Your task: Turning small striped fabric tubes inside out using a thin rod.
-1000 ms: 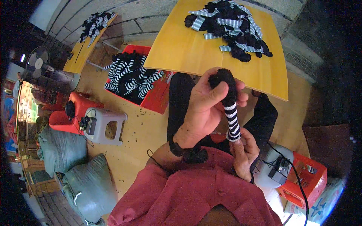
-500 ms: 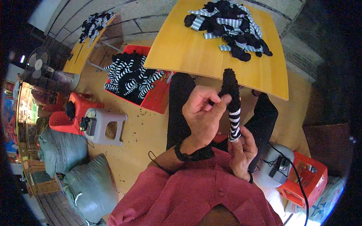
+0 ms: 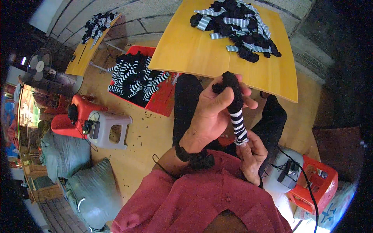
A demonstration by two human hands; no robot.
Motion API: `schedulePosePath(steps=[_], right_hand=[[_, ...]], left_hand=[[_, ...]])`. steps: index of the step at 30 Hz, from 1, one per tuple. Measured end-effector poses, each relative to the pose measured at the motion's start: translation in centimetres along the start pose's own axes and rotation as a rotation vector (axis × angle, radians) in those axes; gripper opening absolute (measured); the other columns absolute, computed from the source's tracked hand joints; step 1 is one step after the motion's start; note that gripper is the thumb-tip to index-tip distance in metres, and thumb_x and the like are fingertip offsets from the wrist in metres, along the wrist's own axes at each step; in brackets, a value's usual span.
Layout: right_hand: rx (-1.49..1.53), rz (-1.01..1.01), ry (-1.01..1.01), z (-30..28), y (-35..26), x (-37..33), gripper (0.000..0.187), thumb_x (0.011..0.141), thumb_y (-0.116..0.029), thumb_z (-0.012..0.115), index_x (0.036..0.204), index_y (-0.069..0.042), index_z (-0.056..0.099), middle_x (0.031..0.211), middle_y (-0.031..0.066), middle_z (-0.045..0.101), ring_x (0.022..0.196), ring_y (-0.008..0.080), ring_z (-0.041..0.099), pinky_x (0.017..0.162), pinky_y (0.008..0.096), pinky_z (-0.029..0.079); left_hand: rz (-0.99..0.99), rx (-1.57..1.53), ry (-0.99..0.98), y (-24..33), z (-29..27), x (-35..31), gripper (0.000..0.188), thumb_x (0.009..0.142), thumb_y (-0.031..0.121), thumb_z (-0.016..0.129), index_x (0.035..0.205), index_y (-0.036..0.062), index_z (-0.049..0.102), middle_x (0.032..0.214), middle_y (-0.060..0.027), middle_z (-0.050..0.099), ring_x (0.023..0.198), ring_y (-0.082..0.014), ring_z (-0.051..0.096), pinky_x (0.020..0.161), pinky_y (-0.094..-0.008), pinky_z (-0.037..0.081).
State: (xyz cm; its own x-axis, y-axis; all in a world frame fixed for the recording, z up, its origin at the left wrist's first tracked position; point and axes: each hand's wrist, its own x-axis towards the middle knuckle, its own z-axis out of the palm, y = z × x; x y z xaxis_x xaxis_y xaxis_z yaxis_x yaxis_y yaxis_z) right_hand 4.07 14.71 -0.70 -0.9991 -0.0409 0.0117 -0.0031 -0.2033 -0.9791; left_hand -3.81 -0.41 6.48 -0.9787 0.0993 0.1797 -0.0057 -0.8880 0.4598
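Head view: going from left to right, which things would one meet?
Fan, red bin of striped knitted pieces, left hand holding a knitted item's black part, right hand at its striped end, red stool at right.

A pale block wall (image 3: 136, 14) rises at eleven o'clock; a grey stool (image 3: 103, 130) stands on tan floor (image 3: 149, 134) at nine.

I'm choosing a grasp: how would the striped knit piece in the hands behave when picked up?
The striped knit piece is probably floppy: similar ones in the red bin lie bent. It looks light, being slim, and its fuzzy black end should resist slipping.
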Motion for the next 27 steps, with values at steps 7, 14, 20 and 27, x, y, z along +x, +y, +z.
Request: schedulePosePath(steps=[7, 14, 20, 27], right_hand=[[-0.231, -0.012, 0.055, -0.5, -0.1, -0.7, 0.028, 0.083, -0.003, 0.058, 0.11, 0.003, 0.055, 0.082, 0.0053, 0.064, 0.067, 0.0073, 0.055, 0.062, 0.0208, 0.045], [-0.069, -0.003, 0.114, 0.2, -0.1, -0.8, 0.027, 0.084, -0.003, 0.055, 0.109, 0.004, 0.054, 0.083, 0.0075, 0.064, 0.066, 0.0082, 0.054, 0.058, 0.0207, 0.044], [0.25, 0.019, 0.054, 0.3, 0.8, -0.3, 0.029, 0.083, -0.005, 0.057, 0.11, 0.003, 0.052, 0.076, 0.0062, 0.059, 0.052, 0.0056, 0.045, 0.046, 0.0188, 0.034], [0.726, 0.349, -0.176, -0.1, -0.9, 0.2, 0.038, 0.079, -0.009, 0.062, 0.112, 0.004, 0.05, 0.082, 0.006, 0.061, 0.051, 0.0053, 0.046, 0.039, 0.0172, 0.029]], left_hand=[[0.077, 0.002, 0.048, 0.5, -0.4, 0.6, 0.029, 0.083, 0.02, 0.063, 0.102, 0.0007, 0.052, 0.09, -0.0113, 0.06, 0.078, -0.0245, 0.061, 0.072, -0.0356, 0.05], [0.048, -0.05, 0.135, -0.6, -0.1, -0.2, 0.02, 0.086, 0.018, 0.059, 0.096, 0.0018, 0.054, 0.091, -0.0127, 0.062, 0.079, -0.0242, 0.062, 0.072, -0.0358, 0.051], [0.048, -0.019, 0.173, -1.4, 0.2, -0.4, 0.018, 0.087, 0.017, 0.058, 0.095, 0.0009, 0.054, 0.09, -0.0143, 0.062, 0.079, -0.0232, 0.063, 0.071, -0.0341, 0.053], [0.215, 0.252, 0.079, -2.6, 0.3, -0.9, 0.017, 0.086, 0.01, 0.058, 0.095, -0.0026, 0.053, 0.085, -0.0145, 0.063, 0.073, -0.0201, 0.064, 0.066, -0.0297, 0.053]])
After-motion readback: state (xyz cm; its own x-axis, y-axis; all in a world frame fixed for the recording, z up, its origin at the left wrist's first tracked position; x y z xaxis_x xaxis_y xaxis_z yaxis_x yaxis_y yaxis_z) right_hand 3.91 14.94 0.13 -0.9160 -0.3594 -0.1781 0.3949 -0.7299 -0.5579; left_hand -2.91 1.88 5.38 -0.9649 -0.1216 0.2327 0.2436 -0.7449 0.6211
